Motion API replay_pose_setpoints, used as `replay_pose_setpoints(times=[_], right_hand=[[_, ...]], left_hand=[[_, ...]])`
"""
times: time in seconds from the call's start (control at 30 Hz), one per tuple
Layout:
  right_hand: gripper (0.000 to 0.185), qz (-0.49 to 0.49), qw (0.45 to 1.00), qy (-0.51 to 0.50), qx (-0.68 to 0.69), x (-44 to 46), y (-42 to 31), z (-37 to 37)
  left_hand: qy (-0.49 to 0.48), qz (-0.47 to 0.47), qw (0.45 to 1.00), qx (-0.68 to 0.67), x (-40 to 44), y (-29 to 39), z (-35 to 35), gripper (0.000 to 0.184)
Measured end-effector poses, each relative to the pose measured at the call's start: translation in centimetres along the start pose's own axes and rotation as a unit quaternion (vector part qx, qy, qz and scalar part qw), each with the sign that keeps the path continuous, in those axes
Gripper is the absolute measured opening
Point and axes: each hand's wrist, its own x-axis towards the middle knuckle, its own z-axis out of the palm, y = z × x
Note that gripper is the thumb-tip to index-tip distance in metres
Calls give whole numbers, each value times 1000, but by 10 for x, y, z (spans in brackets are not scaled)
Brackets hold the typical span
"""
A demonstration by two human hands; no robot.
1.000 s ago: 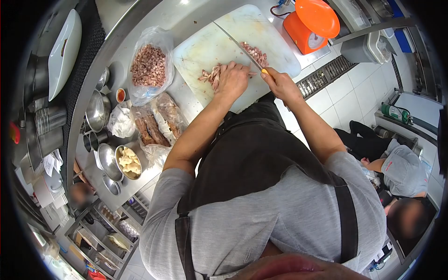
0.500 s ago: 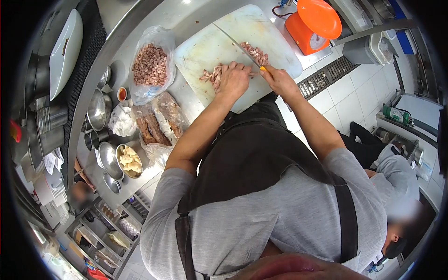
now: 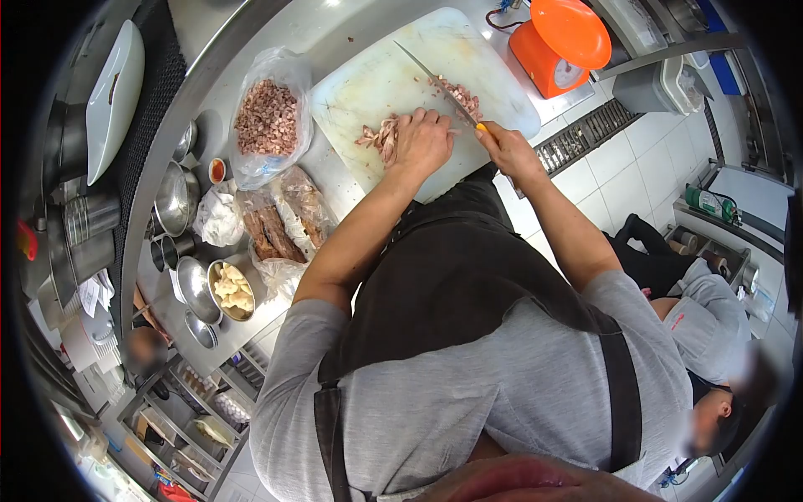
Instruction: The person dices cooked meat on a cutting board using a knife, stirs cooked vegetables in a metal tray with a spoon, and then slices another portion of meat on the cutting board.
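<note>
The knife (image 3: 439, 86) has shifted a little toward the right side, so its blade now stands slightly apart from the fingers of the left hand (image 3: 424, 142), near the small meat bits (image 3: 466, 100) on the board (image 3: 360, 84). The right hand (image 3: 512, 153) is closed around the handle. The left hand, fingers bent, presses on the meat strips (image 3: 379, 138). The palm hides some of them, and the right fingers cover most of the handle. I cannot tell if the edge touches the board.
</note>
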Motion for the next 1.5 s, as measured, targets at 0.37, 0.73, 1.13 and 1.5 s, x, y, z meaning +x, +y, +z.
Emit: replay_pose_setpoints(times=[0.37, 0.73, 1.13, 1.5], right_hand=[[36, 6, 1000, -5, 21, -12, -30, -7], [33, -10, 999, -10, 34, -5, -21, 2], [35, -6, 998, -23, 62, -3, -16, 8], [35, -83, 995, -7, 51, -4, -20, 12]], left_hand=[[23, -17, 1000, -9, 4, -5, 5, 13], [31, -13, 999, -15, 1, -11, 13, 11], [28, -18, 999, 4, -3, -7, -7, 11], [59, -25, 998, 0, -9, -11, -3, 11]])
